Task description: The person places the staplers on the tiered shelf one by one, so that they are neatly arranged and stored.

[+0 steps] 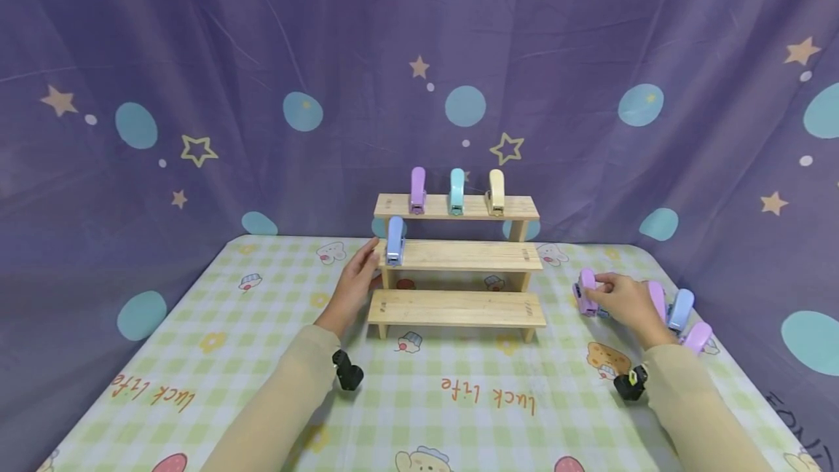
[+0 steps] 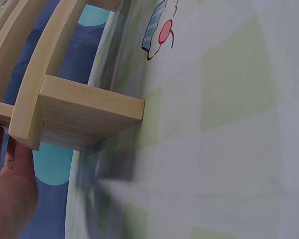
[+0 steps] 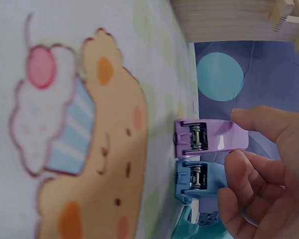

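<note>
My right hand [image 1: 625, 303] pinches a purple stapler [image 1: 585, 293] between thumb and fingers, at the near end of a row on the right of the table. Right beside it in the right wrist view stand a blue stapler [image 3: 202, 179] and a teal stapler [image 3: 197, 226], partly covered by my fingers. At the left end of the three-tier wooden shelf [image 1: 459, 256], my left hand [image 1: 354, 286] touches the middle tier with fairly straight fingers. Close by, a light-blue stapler [image 1: 395, 241] stands upright on that tier.
Along the top tier stand a purple stapler [image 1: 417, 190], a teal stapler [image 1: 457, 191] and a cream stapler [image 1: 496, 192]. Beyond my right hand are another blue stapler [image 1: 681, 309] and a purple stapler [image 1: 697, 337]. A checked cloth [image 1: 367, 414] covers the table; a purple curtain [image 1: 367, 35] hangs behind.
</note>
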Demonstrator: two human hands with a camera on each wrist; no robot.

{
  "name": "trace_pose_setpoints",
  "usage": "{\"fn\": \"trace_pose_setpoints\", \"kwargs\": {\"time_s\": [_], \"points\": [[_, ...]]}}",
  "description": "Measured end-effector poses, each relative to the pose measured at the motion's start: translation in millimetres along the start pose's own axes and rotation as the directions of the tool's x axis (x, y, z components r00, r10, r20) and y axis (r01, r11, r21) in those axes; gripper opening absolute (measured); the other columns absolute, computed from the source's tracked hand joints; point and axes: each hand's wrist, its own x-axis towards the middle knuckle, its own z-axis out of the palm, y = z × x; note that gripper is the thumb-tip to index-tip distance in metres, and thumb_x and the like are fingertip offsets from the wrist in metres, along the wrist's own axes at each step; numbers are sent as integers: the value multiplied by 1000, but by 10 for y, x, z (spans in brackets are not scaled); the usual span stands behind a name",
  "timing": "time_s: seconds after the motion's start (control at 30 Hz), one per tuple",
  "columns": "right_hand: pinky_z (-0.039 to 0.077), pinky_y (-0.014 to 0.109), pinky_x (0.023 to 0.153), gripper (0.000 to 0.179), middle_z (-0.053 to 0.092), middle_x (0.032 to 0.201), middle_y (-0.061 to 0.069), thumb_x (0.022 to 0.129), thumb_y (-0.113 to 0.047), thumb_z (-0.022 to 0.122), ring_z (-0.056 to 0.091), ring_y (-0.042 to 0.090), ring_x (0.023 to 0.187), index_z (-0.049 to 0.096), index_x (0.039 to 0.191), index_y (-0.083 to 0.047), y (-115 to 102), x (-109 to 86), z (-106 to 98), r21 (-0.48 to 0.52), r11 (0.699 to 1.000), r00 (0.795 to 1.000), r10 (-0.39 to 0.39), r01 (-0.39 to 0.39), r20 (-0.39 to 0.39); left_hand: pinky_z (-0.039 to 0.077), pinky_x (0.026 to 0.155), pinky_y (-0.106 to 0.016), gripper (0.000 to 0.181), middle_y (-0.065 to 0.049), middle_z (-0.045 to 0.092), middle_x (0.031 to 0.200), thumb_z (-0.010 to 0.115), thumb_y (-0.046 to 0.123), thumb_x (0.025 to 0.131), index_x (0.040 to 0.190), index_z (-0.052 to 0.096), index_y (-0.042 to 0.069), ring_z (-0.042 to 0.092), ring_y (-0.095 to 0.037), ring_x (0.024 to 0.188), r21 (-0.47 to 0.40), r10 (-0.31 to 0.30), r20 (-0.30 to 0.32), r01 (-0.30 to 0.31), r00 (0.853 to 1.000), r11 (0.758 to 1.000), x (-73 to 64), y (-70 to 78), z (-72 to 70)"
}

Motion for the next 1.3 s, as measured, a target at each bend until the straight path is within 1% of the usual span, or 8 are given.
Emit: {"fn": "trace_pose_setpoints", "kwargs": {"time_s": [0.2, 0.33, 0.43, 0.5, 0.73, 0.97, 1.13, 1.3], "points": [[46, 34, 68, 52, 70, 88, 10, 91, -32, 74, 59, 23, 79, 66, 120, 11, -11, -25, 39, -45, 999, 1000, -22, 21, -20, 38, 113, -52, 49, -14, 35, 158, 41, 22, 110, 158, 33, 14, 41, -34, 138, -2, -4, 2, 5, 1000, 1000, -1, 6, -3], [47, 32, 63, 50, 71, 85, 8, 89, -33, 76, 59, 22, 77, 69, 115, 9, -8, -34, 58, -49, 999, 1000, -21, 20, -6, 39, 113, -50, 49, -13, 36, 158, 42, 22, 110, 158, 32, 14, 42, -34, 138, 3, -2, 5, 2, 1000, 1000, -6, 13, -7], [47, 31, 63, 50, 71, 85, 8, 88, -34, 77, 58, 21, 77, 71, 114, 8, -13, -40, 69, -53, 998, 1000, -18, 18, 5, 40, 112, -50, 49, -15, 37, 156, 41, 22, 110, 158, 32, 13, 43, -34, 137, 4, 5, 6, -5, 1000, 1000, -6, 14, -12], [46, 32, 64, 51, 71, 86, 8, 87, -35, 77, 59, 22, 77, 71, 114, 7, -15, -46, 72, -54, 998, 1000, -16, 16, 9, 40, 112, -50, 49, -15, 36, 157, 41, 23, 110, 158, 32, 13, 42, -35, 137, 8, 7, 8, -7, 1000, 1000, -6, 17, -12], [46, 37, 68, 51, 71, 89, 12, 88, -34, 76, 60, 26, 81, 69, 113, 10, -9, -67, 97, -54, 999, 1000, -4, 5, 15, 40, 113, -47, 49, -9, 35, 158, 42, 28, 110, 158, 32, 22, 42, -31, 138, 41, -28, 7, 27, 1000, 999, -12, 10, -14], [47, 33, 64, 46, 69, 88, 12, 89, -34, 74, 60, 25, 79, 70, 108, 8, 23, -81, 96, -49, 999, 1000, -5, 7, 24, 40, 113, -47, 50, -9, 35, 159, 41, 29, 110, 159, 32, 22, 42, -31, 139, 42, -27, 10, 27, 1000, 999, -7, 19, -3], [47, 35, 66, 49, 69, 89, 11, 89, -36, 75, 60, 25, 81, 70, 109, 8, 23, -82, 83, -54, 998, 1000, -12, 13, 19, 40, 112, -50, 50, -7, 33, 160, 41, 31, 110, 159, 32, 22, 40, -31, 140, 41, -29, 14, 29, 999, 999, 3, 3, -12], [46, 31, 62, 51, 68, 86, 10, 88, -36, 75, 57, 22, 76, 68, 110, 9, 9, -76, 61, -46, 998, 999, -29, 29, 16, 40, 112, -49, 50, -13, 35, 158, 42, 26, 110, 158, 32, 17, 42, -34, 137, 19, -10, 10, 10, 1000, 1000, 5, -5, -14]]}}
